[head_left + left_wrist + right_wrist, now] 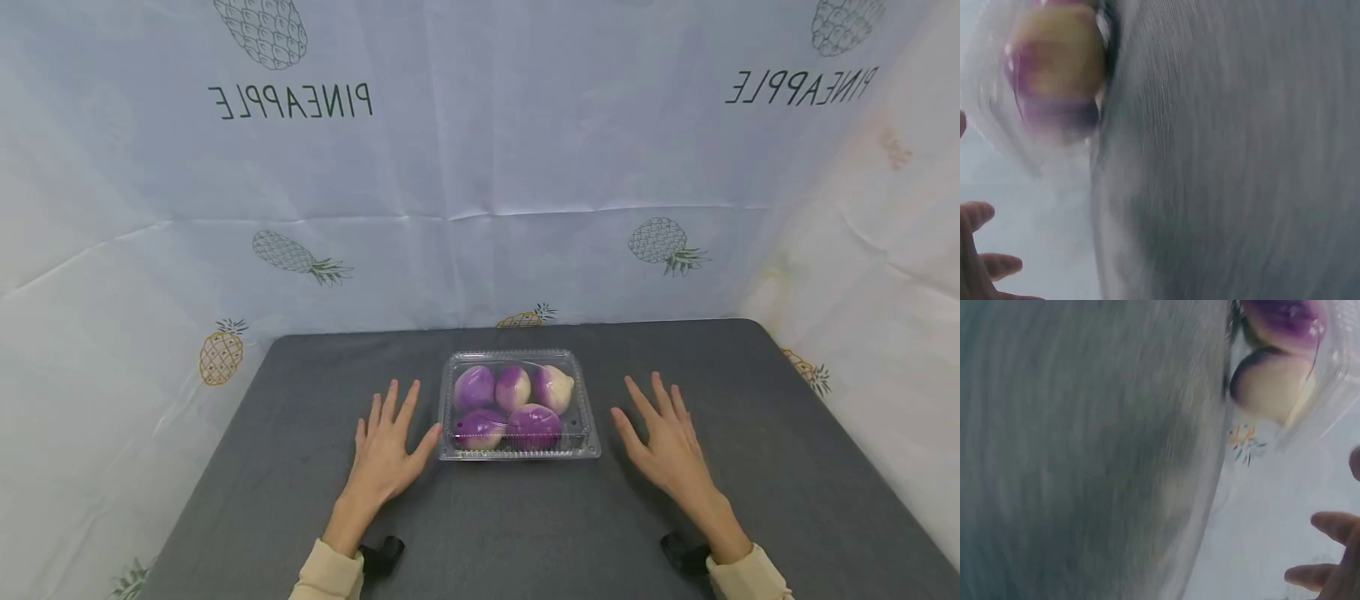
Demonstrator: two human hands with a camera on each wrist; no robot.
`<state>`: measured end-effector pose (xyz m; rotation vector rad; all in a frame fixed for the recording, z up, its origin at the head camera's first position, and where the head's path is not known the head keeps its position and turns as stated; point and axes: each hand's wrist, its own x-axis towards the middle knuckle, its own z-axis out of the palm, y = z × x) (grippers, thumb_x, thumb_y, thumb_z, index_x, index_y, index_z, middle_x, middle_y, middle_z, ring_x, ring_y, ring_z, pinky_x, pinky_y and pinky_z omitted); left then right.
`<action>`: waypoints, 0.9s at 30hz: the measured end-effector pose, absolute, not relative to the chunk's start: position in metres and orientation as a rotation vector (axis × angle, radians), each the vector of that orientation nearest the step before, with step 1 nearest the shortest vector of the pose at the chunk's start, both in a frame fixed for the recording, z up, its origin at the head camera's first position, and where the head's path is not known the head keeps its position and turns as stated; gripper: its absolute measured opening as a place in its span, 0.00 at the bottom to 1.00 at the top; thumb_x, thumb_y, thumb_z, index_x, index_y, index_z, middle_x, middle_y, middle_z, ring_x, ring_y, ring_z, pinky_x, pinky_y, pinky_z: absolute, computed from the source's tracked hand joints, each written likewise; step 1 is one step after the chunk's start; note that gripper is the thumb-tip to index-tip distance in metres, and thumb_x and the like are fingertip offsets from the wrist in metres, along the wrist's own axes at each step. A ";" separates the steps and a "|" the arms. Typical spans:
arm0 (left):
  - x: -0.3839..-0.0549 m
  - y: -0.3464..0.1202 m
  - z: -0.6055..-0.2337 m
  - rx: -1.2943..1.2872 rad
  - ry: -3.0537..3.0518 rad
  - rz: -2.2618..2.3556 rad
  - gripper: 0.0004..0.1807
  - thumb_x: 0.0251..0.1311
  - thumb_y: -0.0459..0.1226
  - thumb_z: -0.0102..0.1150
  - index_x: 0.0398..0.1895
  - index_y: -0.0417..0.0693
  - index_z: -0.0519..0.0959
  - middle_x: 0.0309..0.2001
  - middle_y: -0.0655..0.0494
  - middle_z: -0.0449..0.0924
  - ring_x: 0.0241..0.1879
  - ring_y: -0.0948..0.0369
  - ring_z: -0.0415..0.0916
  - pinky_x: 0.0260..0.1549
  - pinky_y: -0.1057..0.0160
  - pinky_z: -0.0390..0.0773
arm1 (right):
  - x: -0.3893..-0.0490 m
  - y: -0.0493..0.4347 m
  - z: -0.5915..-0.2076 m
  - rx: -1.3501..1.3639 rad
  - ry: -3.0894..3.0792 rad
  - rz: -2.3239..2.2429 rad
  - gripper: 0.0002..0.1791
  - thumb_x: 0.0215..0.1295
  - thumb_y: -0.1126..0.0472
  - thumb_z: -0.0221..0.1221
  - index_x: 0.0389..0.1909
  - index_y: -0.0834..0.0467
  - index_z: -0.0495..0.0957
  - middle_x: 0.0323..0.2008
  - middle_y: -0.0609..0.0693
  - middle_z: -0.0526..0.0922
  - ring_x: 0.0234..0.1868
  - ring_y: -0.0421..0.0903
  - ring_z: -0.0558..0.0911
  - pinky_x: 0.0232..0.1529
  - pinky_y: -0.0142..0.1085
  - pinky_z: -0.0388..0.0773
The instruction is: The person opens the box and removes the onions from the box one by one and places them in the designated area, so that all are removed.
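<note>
A clear plastic clamshell box stands on the dark table, its lid down over several purple-and-white turnips. My left hand is just left of the box, fingers spread and the thumb tip close to its side. On the other side my right hand hovers with fingers apart, a small gap between it and the box. Neither hand holds anything. In the left wrist view the turnips are blurred behind the plastic. The right wrist view shows a pale turnip through the box wall, with fingertips at the right.
The dark grey table has rounded far corners. Behind it hangs a white cloth printed with pineapples, and it runs along both sides too. Black straps with small cameras sit at both wrists, below beige sleeves.
</note>
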<state>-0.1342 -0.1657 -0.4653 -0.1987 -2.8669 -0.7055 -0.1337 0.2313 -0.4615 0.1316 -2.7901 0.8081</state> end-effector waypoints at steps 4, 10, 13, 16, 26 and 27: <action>-0.131 -0.156 -0.471 -0.231 -2.812 -0.939 0.43 0.72 0.57 0.52 0.84 0.59 0.49 0.82 0.37 0.47 0.78 0.30 0.49 0.65 0.20 0.57 | -0.132 0.222 -0.464 0.154 -2.698 0.995 0.32 0.78 0.48 0.53 0.77 0.56 0.63 0.80 0.70 0.51 0.76 0.79 0.53 0.60 0.82 0.55; -0.132 -0.147 -0.476 -0.267 -2.751 -1.202 0.45 0.73 0.54 0.53 0.84 0.54 0.44 0.83 0.39 0.42 0.79 0.35 0.49 0.66 0.24 0.60 | -0.132 0.210 -0.466 0.202 -2.579 1.225 0.29 0.80 0.54 0.52 0.76 0.59 0.64 0.79 0.70 0.54 0.75 0.76 0.60 0.63 0.74 0.64; -0.132 -0.143 -0.477 -0.270 -2.713 -1.311 0.50 0.70 0.54 0.57 0.85 0.55 0.40 0.84 0.42 0.39 0.81 0.37 0.46 0.69 0.26 0.58 | -0.132 0.204 -0.467 0.239 -2.535 1.337 0.28 0.80 0.57 0.51 0.76 0.59 0.64 0.78 0.69 0.56 0.72 0.74 0.65 0.60 0.68 0.73; -0.133 -0.138 -0.478 -0.277 -2.673 -1.429 0.56 0.64 0.54 0.63 0.85 0.60 0.36 0.85 0.45 0.36 0.82 0.40 0.43 0.71 0.30 0.59 | -0.130 0.197 -0.468 0.276 -2.513 1.442 0.29 0.79 0.60 0.52 0.77 0.58 0.61 0.78 0.68 0.56 0.70 0.73 0.68 0.57 0.64 0.77; -0.128 -0.117 -0.487 -0.365 -2.616 -1.551 0.67 0.50 0.53 0.75 0.85 0.57 0.38 0.84 0.42 0.36 0.83 0.42 0.38 0.71 0.27 0.54 | -0.129 0.174 -0.481 0.417 -2.582 1.470 0.47 0.69 0.57 0.66 0.82 0.55 0.51 0.81 0.68 0.50 0.78 0.72 0.56 0.67 0.69 0.65; -0.127 -0.116 -0.487 -0.362 -2.619 -1.551 0.68 0.49 0.53 0.76 0.85 0.56 0.39 0.84 0.41 0.36 0.83 0.42 0.37 0.71 0.26 0.54 | -0.129 0.173 -0.483 0.419 -2.590 1.452 0.49 0.66 0.56 0.68 0.82 0.54 0.50 0.81 0.68 0.49 0.79 0.71 0.53 0.68 0.71 0.62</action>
